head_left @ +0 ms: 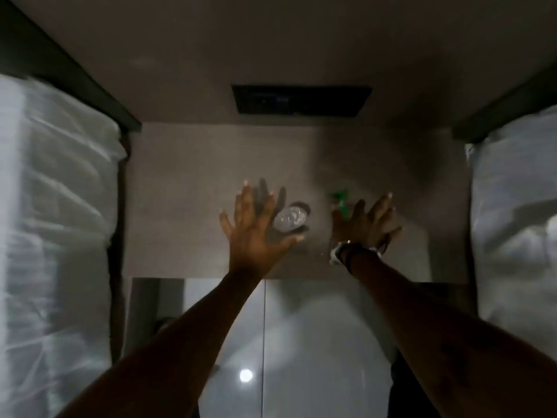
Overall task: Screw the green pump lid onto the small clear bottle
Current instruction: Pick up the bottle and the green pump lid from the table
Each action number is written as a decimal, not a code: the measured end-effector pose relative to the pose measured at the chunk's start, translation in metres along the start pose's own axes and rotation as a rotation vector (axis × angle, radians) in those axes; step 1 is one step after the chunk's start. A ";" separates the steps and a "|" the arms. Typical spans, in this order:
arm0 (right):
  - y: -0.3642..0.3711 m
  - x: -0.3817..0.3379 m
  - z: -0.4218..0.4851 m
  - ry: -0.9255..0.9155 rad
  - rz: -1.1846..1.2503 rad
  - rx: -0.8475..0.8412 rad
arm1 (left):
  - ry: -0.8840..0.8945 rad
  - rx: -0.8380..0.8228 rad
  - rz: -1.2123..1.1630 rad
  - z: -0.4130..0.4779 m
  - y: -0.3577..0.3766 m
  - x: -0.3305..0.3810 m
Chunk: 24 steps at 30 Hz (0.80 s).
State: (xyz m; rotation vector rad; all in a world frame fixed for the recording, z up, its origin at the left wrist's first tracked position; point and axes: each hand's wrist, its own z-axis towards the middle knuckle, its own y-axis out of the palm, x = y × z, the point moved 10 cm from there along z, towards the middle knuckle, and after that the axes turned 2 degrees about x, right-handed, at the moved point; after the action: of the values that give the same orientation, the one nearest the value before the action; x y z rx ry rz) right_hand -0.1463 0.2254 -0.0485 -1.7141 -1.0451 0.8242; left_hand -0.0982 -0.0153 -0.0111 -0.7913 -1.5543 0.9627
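The small clear bottle stands upright on the brown tabletop, seen from above. My left hand hovers just left of it with fingers spread, the thumb reaching under the bottle's near side; whether it touches is unclear. The green pump lid lies on the table to the right of the bottle. My right hand, fingers apart and a watch on the wrist, is right beside the lid, partly covering its near end. Neither hand grips anything.
A dark rectangular panel sits on the wall behind the table. White bedding rises at the left and at the right. A glossy white floor lies below the table's near edge.
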 end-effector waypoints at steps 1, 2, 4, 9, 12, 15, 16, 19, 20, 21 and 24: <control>0.003 -0.004 0.009 0.004 -0.021 0.042 | 0.028 0.014 -0.018 0.007 0.009 0.005; 0.006 -0.008 0.017 -0.005 -0.047 0.079 | 0.027 0.047 -0.029 0.013 0.014 0.007; 0.014 -0.011 0.027 -0.009 -0.075 0.078 | 0.007 0.094 -0.111 0.021 0.019 0.010; 0.023 -0.012 0.028 0.011 0.018 0.078 | -0.008 0.209 -0.224 0.016 0.029 0.006; 0.002 -0.012 0.023 0.043 0.335 0.118 | -0.012 0.229 -0.292 0.008 0.031 0.008; -0.035 0.004 0.011 0.133 0.869 0.120 | 0.025 0.178 -0.340 0.000 0.041 0.018; -0.051 0.010 0.004 0.119 1.006 0.149 | 0.034 0.148 -0.354 0.000 0.046 0.022; -0.090 0.012 -0.028 0.000 1.323 0.215 | 0.048 0.007 -0.313 -0.008 0.066 0.034; -0.091 0.008 -0.032 -0.046 1.350 0.221 | 0.050 -0.034 -0.270 -0.008 0.071 0.033; -0.092 0.002 -0.034 -0.071 1.340 0.219 | 0.052 -0.066 -0.247 -0.003 0.075 0.032; -0.101 -0.072 -0.051 -0.257 1.479 0.157 | -0.052 0.061 -0.269 0.011 0.033 -0.022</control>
State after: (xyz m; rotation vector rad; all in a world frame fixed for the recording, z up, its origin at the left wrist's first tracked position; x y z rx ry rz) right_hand -0.1602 0.1619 0.0689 -2.1168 0.3758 1.9637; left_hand -0.1050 -0.0217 -0.0513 -0.5019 -1.6202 0.8331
